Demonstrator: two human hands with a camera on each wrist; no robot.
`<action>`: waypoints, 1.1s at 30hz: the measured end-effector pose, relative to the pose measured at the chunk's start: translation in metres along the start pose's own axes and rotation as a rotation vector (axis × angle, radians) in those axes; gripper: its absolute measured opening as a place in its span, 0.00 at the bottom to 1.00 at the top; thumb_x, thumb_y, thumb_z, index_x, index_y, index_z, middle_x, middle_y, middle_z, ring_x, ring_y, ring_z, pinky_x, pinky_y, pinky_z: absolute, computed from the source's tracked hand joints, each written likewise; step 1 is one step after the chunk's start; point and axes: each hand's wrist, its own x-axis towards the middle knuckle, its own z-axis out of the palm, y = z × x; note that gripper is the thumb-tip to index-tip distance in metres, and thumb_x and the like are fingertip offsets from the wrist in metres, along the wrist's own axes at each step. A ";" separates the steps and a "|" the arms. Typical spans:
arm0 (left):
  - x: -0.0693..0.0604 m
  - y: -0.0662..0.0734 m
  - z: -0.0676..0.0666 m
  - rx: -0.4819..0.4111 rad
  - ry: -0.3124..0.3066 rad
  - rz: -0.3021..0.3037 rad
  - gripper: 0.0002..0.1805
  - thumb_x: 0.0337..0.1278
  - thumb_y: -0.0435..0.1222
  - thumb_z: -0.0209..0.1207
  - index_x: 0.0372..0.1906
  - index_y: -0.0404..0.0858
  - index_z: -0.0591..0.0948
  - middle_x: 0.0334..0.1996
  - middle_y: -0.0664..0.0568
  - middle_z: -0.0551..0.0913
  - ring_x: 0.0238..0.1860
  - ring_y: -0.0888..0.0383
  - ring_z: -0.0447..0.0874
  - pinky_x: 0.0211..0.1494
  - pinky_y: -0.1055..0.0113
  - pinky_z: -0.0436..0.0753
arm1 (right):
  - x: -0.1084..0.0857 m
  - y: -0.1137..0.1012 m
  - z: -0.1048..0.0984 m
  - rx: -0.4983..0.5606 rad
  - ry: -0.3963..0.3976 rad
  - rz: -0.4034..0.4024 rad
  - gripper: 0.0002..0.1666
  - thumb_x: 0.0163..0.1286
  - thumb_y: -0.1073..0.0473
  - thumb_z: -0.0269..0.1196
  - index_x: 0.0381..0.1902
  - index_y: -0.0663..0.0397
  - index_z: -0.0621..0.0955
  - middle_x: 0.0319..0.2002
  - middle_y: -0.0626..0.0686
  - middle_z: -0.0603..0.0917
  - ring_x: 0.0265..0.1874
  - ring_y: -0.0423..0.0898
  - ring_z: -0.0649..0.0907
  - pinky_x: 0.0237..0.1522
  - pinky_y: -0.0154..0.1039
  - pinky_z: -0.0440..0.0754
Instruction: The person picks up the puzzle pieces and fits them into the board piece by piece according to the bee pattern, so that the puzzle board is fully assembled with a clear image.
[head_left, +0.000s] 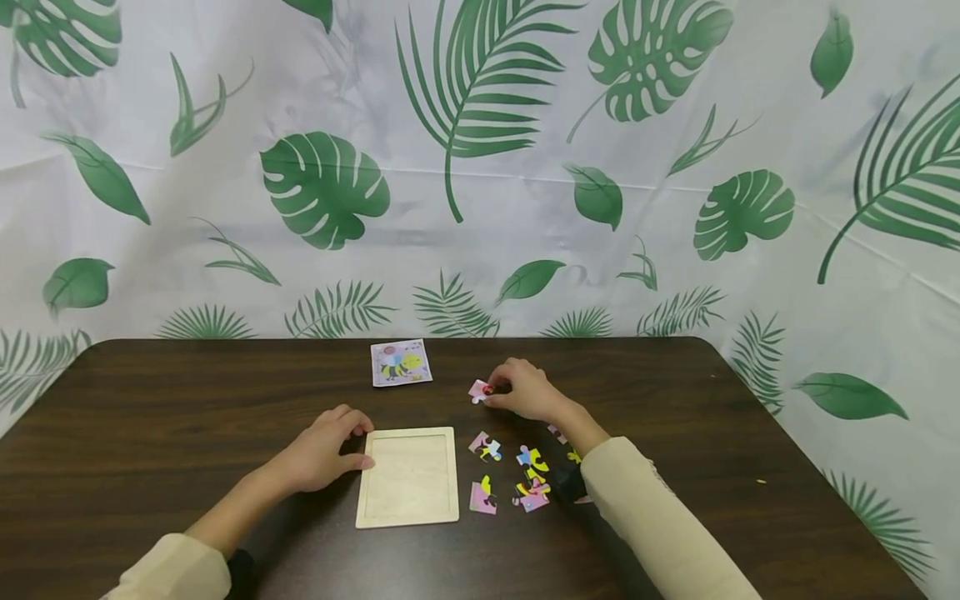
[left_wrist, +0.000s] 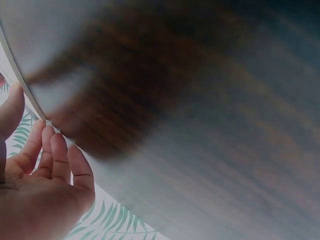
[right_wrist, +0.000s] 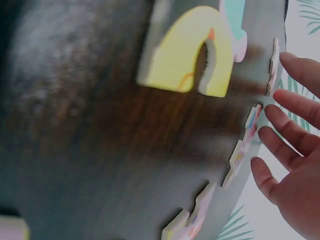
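- From where I stand, this looks like a tabletop play spot; whether it belongs to a home, a classroom or a studio, I can't tell.
- Beneath the left hand [head_left: 322, 450] and the right hand [head_left: 525, 393] spreads a broad table [head_left: 187, 417], dark wood-grained, rounded at its far corners.
- Beyond both hands, behind the far edge, hangs a creased white backdrop [head_left: 465, 167] printed with green leaves.
- Toys mark it as play: a pale puzzle frame [head_left: 408, 479] touching the left hand, a puzzle piece [head_left: 477, 390] at the right hand's fingertips, loose pieces [head_left: 480, 502] below that grip, a bee card [head_left: 402, 364] past the frame.
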 end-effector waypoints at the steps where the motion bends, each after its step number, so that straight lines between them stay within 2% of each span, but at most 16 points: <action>1: 0.000 0.000 0.000 0.003 0.000 0.004 0.18 0.49 0.38 0.65 0.43 0.36 0.75 0.38 0.51 0.71 0.45 0.48 0.69 0.45 0.52 0.70 | 0.000 0.000 0.000 -0.006 0.000 0.004 0.13 0.58 0.54 0.66 0.37 0.56 0.81 0.34 0.51 0.77 0.39 0.49 0.74 0.44 0.54 0.66; 14: 0.000 -0.003 0.001 0.023 -0.005 0.028 0.18 0.49 0.39 0.64 0.43 0.36 0.74 0.39 0.51 0.72 0.45 0.48 0.70 0.44 0.51 0.70 | 0.002 -0.001 0.002 -0.036 -0.004 0.027 0.12 0.57 0.53 0.67 0.33 0.55 0.81 0.33 0.49 0.75 0.39 0.48 0.73 0.41 0.51 0.65; 25: -0.001 0.001 -0.002 0.024 -0.010 0.033 0.18 0.50 0.38 0.64 0.44 0.35 0.74 0.40 0.49 0.72 0.45 0.47 0.70 0.45 0.50 0.70 | 0.009 0.001 0.007 -0.053 0.019 0.035 0.11 0.55 0.54 0.69 0.29 0.54 0.80 0.30 0.48 0.74 0.37 0.47 0.72 0.38 0.49 0.65; 33: -0.002 0.000 -0.003 0.017 -0.021 0.048 0.18 0.50 0.38 0.64 0.44 0.34 0.74 0.40 0.49 0.72 0.45 0.47 0.69 0.46 0.51 0.70 | 0.006 0.001 0.005 -0.036 -0.009 0.025 0.11 0.55 0.54 0.69 0.29 0.54 0.80 0.31 0.47 0.75 0.36 0.46 0.73 0.39 0.47 0.63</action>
